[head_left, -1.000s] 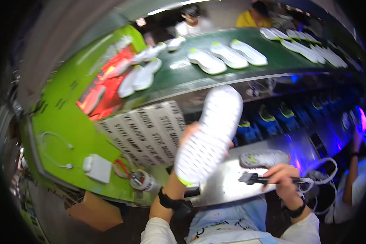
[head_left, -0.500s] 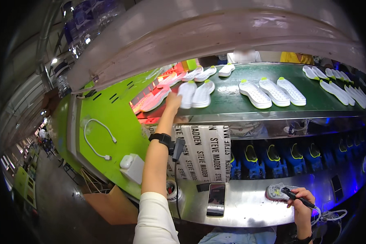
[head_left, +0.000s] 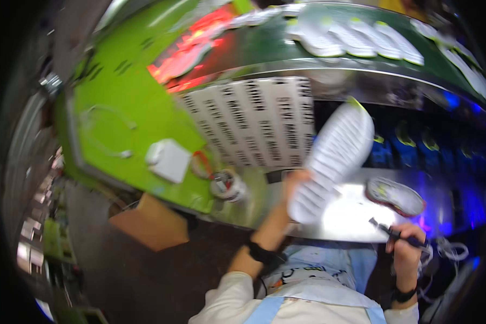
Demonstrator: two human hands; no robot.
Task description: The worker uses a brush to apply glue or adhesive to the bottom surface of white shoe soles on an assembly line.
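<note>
- The left hand (head_left: 297, 184) holds a white shoe sole (head_left: 335, 156) by its side, at the sole's eight o'clock; the lime tip points toward one o'clock, over the metal table (head_left: 340, 221).
- The right hand (head_left: 406, 245), between four and five o'clock from the sole, is closed around a black brush-like tool (head_left: 397, 233), its tip pointing to ten o'clock, apart from the sole.
- The sole could slip or twist, since only one hand grips it, at one side.
- Were the tool's tip to swing toward eleven o'clock, it could knock the oval grey-and-white piece (head_left: 395, 196) lying just beyond it; any residue on the tip could smear the sole.
- The looped white cable (head_left: 452, 249), at three o'clock from the right hand, could snag the wrist or tool.
- Writing: the white panel (head_left: 254, 123), at ten o'clock from the sole, carries repeated rows of bold black capitals, partly legible despite blur. The light-blue cloth (head_left: 318, 270) at six o'clock has dark, unreadable lettering-like marks. On the white tub (head_left: 233, 190), near nine o'clock, I cannot make out any wording. No lettering is discernible on the held sole.
</note>
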